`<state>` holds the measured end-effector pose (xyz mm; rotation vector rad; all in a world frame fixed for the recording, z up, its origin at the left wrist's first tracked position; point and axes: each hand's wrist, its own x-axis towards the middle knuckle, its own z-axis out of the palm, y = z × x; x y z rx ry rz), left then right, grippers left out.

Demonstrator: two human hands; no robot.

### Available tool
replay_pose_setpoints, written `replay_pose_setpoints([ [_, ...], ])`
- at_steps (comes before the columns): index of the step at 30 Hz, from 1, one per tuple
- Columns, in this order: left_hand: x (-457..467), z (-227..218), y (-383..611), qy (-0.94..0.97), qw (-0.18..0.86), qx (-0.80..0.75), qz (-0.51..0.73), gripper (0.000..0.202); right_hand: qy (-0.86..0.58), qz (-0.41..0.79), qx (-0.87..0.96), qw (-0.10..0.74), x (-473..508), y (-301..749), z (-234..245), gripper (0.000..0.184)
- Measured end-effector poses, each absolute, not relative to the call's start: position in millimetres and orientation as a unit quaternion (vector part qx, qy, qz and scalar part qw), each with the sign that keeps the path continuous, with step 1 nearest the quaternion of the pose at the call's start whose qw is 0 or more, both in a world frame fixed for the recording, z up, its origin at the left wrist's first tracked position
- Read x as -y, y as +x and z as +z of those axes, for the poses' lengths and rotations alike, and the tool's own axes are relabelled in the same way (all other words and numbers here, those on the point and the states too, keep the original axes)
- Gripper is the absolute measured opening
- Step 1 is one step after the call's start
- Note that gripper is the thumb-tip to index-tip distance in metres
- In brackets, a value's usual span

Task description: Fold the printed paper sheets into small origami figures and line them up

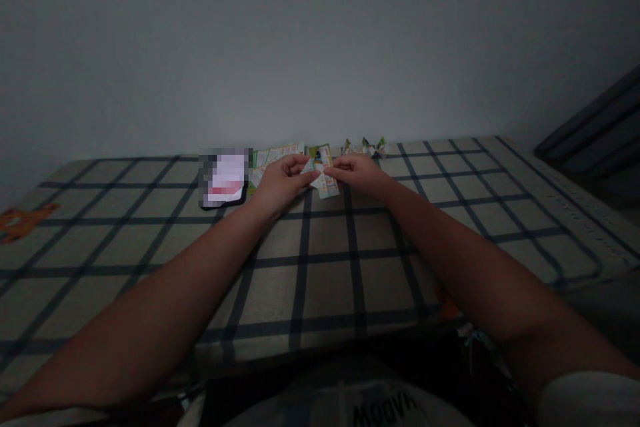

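Both my arms stretch far across a checked cloth surface (pixel 320 267). My left hand (pixel 284 180) and my right hand (pixel 357 173) meet at a small folded piece of printed paper (pixel 324 181). Each hand pinches the paper from its own side, fingers closed on it. Behind the hands lie several flat printed paper sheets (pixel 273 157) in green and white. A few small folded paper pieces (pixel 367 146) sit by the wall just beyond my right hand.
A dark-framed phone or tablet (pixel 223 179) with a lit screen lies left of my left hand. A plain wall rises right behind the surface. A dark slanted object (pixel 595 133) stands at the far right. An orange print (pixel 20 221) marks the cloth's left edge.
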<state>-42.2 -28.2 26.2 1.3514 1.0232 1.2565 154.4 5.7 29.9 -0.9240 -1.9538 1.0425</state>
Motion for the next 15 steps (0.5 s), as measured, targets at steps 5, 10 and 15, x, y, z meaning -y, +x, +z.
replay_pose_setpoints([
  [5,26.5,23.8,-44.2,0.576,0.472,-0.428,0.512,0.046,-0.355,0.38,0.779,0.349,-5.3,157.2,31.7,0.036],
  [10,26.1,22.5,-42.9,0.576,0.471,-0.426,0.515,0.046,-0.366,0.368,0.776,0.359,-1.6,153.0,35.4,0.032],
  [15,21.7,20.4,-44.6,0.58,0.453,-0.424,0.528,0.048,-0.374,0.4,0.76,0.349,-2.1,152.8,32.8,0.033],
])
